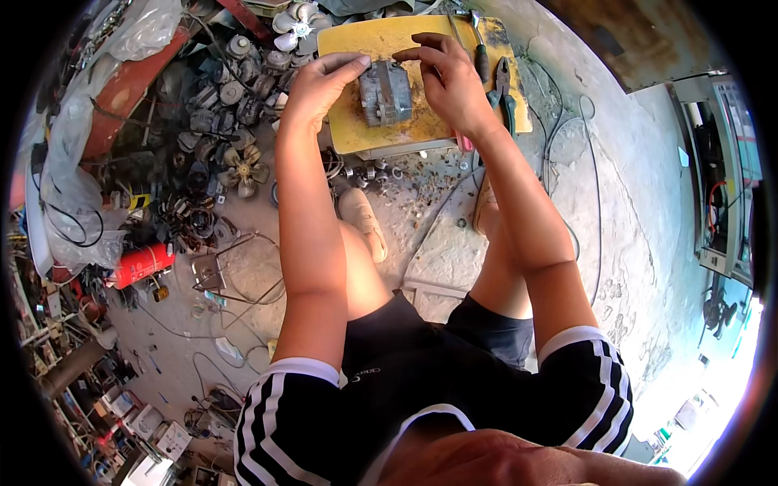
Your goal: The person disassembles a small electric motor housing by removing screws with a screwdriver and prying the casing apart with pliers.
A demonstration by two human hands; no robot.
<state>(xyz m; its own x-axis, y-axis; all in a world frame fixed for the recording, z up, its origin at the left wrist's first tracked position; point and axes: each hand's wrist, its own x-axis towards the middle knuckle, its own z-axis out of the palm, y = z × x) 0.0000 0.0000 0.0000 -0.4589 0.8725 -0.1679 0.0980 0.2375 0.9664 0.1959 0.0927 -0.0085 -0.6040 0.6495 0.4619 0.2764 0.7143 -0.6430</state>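
On a yellow board rests a grey metal motor-like housing, a band of clearer material across it. My left hand is at its upper left, thumb and fingertips pinched together near its top edge; what they hold, if anything, is too small to make out. My right hand hovers at the housing's upper right with fingers bent and apart, holding nothing visible. Just right of that hand lie pliers, a ratchet-like tool with a dark handle and a red-handled tool, partly hidden.
Piled motors and fan blades crowd the left, with plastic sheeting and a red cylinder. Small rings lie below the board. Cables trail over the concrete floor; a metal cabinet stands at right.
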